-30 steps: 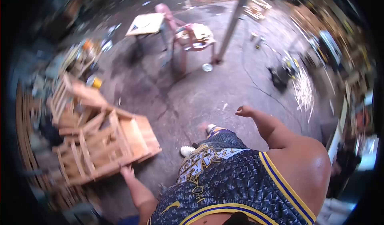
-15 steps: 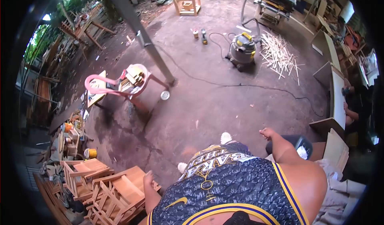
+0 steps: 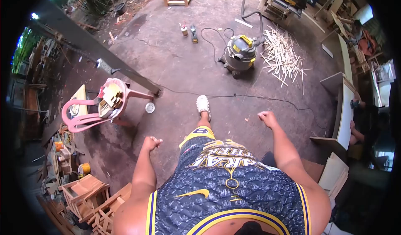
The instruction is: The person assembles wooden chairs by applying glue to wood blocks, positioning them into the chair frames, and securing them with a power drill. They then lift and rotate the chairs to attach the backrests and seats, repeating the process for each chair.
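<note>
My left hand (image 3: pixel 151 143) hangs over the bare concrete at my left side, its fingers curled in, with no object showing in it. My right hand (image 3: pixel 267 119) is held forward on the other side, loosely closed, also with nothing visible in it. Neither hand touches anything. Nearest my left hand is a pink plastic chair (image 3: pixel 77 124) with wood pieces (image 3: pixel 112 96) piled on its seat. A white disc (image 3: pixel 150 107) lies on the floor by it. One foot in a white shoe (image 3: pixel 203 103) is stretched out ahead between my hands.
A shop vacuum (image 3: pixel 240 55) stands ahead beside a heap of thin wood strips (image 3: pixel 284 55). Its cord (image 3: pixel 259 96) crosses the floor. A slanted post (image 3: pixel 125 74) rises at left; wooden stools (image 3: pixel 85 195) stand lower left. A co-worker's hand (image 3: pixel 356 132) is by a white panel (image 3: pixel 344 114).
I have stepped forward, one foot now stretched ahead. The vacuum, chair and post appear nearer or shifted left. My left hand has swung forward and up; my right hand also reaches farther ahead.
</note>
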Demonstrator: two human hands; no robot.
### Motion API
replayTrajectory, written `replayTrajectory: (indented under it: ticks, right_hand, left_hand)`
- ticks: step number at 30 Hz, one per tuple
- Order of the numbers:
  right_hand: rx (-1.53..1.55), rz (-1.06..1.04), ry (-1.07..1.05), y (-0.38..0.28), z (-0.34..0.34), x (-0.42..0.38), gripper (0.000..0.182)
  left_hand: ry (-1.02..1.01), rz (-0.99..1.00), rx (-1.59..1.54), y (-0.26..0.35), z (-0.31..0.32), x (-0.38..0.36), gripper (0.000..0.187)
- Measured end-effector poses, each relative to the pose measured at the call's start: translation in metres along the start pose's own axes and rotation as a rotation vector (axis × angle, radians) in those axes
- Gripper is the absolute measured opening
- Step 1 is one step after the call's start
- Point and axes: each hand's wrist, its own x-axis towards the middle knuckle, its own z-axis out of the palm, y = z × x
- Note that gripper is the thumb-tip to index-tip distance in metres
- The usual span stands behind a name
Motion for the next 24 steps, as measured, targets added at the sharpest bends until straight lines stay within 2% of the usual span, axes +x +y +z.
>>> replayTrajectory:
  ticks: [2, 3, 4, 6, 7, 8, 10, 11, 12, 13, 14, 16, 17, 20, 22, 23, 24]
  right_hand:
    - [-0.148, 0.012, 0.034, 0.019, -0.028, 0.017, 0.024]
    - [-0.190, 0.012, 0.068, 0.039, -0.038, 0.019, 0.025]
    - [0.006, 0.136, 0.055, 0.033, -0.052, 0.010, 0.025]
    - [-0.052, 0.339, -0.016, 0.037, -0.075, 0.003, 0.027]
    - [-0.049, 0.472, -0.057, 0.030, -0.083, 0.004, 0.030]
    - [-0.041, 0.487, -0.059, 0.016, -0.091, 0.014, 0.030]
    - [0.022, 0.665, 0.037, 0.000, -0.103, 0.025, 0.035]
    - [0.038, 0.674, 0.037, -0.010, -0.105, 0.038, 0.035]
    - [0.134, 0.773, 0.063, -0.015, -0.107, 0.054, 0.037]
    - [0.234, 0.872, 0.085, -0.019, -0.106, 0.069, 0.038]
    - [0.254, 0.875, 0.081, -0.020, -0.104, 0.084, 0.038]
    - [0.292, 1.026, 0.004, -0.018, -0.105, 0.125, 0.037]
    - [0.302, 1.020, -0.009, -0.025, -0.106, 0.151, 0.037]
    - [0.061, 0.963, -0.264, -0.032, -0.116, 0.263, 0.035]
    - [0.142, 1.002, -0.223, -0.021, -0.115, 0.351, 0.036]
    - [0.229, 1.059, -0.166, -0.015, -0.111, 0.403, 0.036]
    - [-0.196, 0.643, -0.317, -0.007, -0.112, 0.454, 0.045]
  left_hand:
    - [-0.001, 0.005, -0.127, 0.028, -0.006, 0.081, 0.039]
    - [-0.057, -0.023, -0.168, 0.040, -0.008, 0.123, 0.034]
    - [-0.108, -0.047, -0.208, 0.061, -0.014, 0.162, 0.030]
    - [-0.144, 0.117, 0.016, 0.154, -0.042, 0.198, 0.028]
    - [-0.093, 0.306, 0.165, 0.167, -0.043, 0.249, 0.033]
    - [-0.044, 0.500, 0.316, 0.181, -0.042, 0.298, 0.042]
    - [-0.075, 0.382, 0.365, 0.288, -0.069, 0.323, 0.049]
    - [-0.058, 0.456, 0.270, 0.322, -0.074, 0.348, 0.050]
    - [-0.035, 0.530, 0.174, 0.355, -0.079, 0.373, 0.051]
    - [-0.068, 0.534, 0.108, 0.403, -0.088, 0.375, 0.051]
    - [-0.099, 0.537, 0.044, 0.454, -0.101, 0.369, 0.050]
    - [-0.173, 0.585, 0.048, 0.524, -0.116, 0.387, 0.051]
    - [-0.249, 0.630, 0.030, 0.550, -0.126, 0.400, 0.051]
    - [-0.296, 0.600, 0.018, 0.616, -0.156, 0.444, 0.048]
    - [-0.197, 0.591, 0.078, 0.609, -0.173, 0.509, 0.048]
    - [-0.151, 0.485, 0.127, 0.609, -0.190, 0.523, 0.048]
    - [-0.121, 0.366, 0.177, 0.605, -0.207, 0.534, 0.048]
